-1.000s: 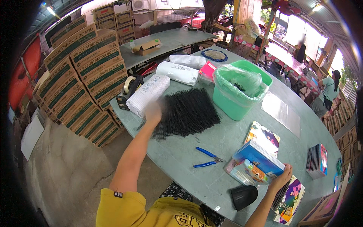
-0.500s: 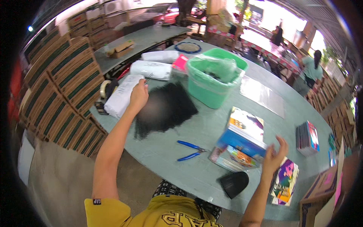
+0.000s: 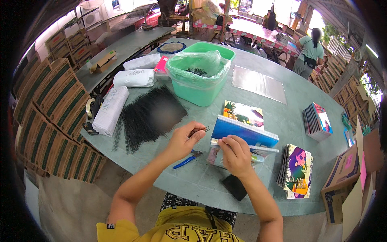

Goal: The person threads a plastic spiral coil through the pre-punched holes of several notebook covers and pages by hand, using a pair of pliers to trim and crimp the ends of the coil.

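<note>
My left hand (image 3: 186, 139) pinches the end of a thin black wire spiral (image 3: 205, 129) just left of a blue-covered notebook (image 3: 244, 136). My right hand (image 3: 236, 154) rests on the near left corner of that notebook, which lies on a stack of loose printed covers (image 3: 243, 113). A pile of black spiral bindings (image 3: 150, 117) lies on the green table (image 3: 278, 121) to the left of my left hand. Blue-handled pliers (image 3: 186, 159) lie on the table under my left wrist.
A green tub (image 3: 200, 80) lined with a clear bag stands behind the notebook. White wrapped rolls (image 3: 110, 110) and a tape roll (image 3: 91, 107) lie at the left edge. Bound notebooks (image 3: 296, 171) and another stack (image 3: 317, 120) sit right. Cartons (image 3: 48, 117) stand left. A person (image 3: 308, 52) stands far back.
My left hand has come back from the spiral pile toward the notebook, now pinching a spiral. My right hand moved left from the table's right side onto the blue notebook.
</note>
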`<state>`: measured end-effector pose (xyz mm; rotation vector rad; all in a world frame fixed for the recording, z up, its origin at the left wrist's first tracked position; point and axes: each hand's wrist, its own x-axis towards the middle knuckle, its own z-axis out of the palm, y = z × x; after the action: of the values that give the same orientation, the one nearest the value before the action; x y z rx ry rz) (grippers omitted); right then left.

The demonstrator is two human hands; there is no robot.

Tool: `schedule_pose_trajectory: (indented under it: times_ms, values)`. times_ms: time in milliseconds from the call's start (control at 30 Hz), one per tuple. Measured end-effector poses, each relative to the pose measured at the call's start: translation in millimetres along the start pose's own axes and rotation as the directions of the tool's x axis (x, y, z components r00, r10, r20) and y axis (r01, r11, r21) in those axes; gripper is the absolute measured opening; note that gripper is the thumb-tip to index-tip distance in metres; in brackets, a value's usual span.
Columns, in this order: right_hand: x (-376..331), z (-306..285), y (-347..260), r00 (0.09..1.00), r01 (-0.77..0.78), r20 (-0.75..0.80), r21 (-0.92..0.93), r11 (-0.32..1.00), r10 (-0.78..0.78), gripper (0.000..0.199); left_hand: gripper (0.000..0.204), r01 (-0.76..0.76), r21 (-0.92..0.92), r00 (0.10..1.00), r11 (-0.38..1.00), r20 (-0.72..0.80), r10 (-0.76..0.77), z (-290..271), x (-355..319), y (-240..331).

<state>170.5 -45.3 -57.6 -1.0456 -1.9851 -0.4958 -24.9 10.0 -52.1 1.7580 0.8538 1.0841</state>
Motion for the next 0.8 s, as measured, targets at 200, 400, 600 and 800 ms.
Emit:
schedule_pose_trajectory:
  times_ms: [200, 400, 600, 800]
  values:
    - [29.0, 17.6, 1.1, 0.957, -0.271, 0.072, -0.123, 0.955, 0.281, 0.022, 0.017, -0.222, 0.285, 0.965, 0.932, -0.069, 0.252, 15.4, -0.2, 8.6]
    - [29.9, 17.1, 5.7, 0.953, -0.296, 0.050, -0.067, 0.953, 0.299, 0.021, 0.014, -0.224, 0.395, 0.934, 0.891, -0.173, 0.312, 27.7, -1.6, 9.7]
    - [32.5, 17.0, 1.5, 0.944, -0.307, 0.089, -0.120, 0.944, 0.318, 0.018, 0.013, -0.276, 0.464, 0.909, 0.842, -0.158, 0.385, 27.3, 0.9, 7.2]
    - [27.0, 12.5, -4.5, 0.942, -0.293, 0.139, -0.101, 0.951, 0.305, 0.018, 0.017, -0.269, 0.555, 0.911, 0.787, -0.118, 0.395, 27.0, 1.6, 11.7]
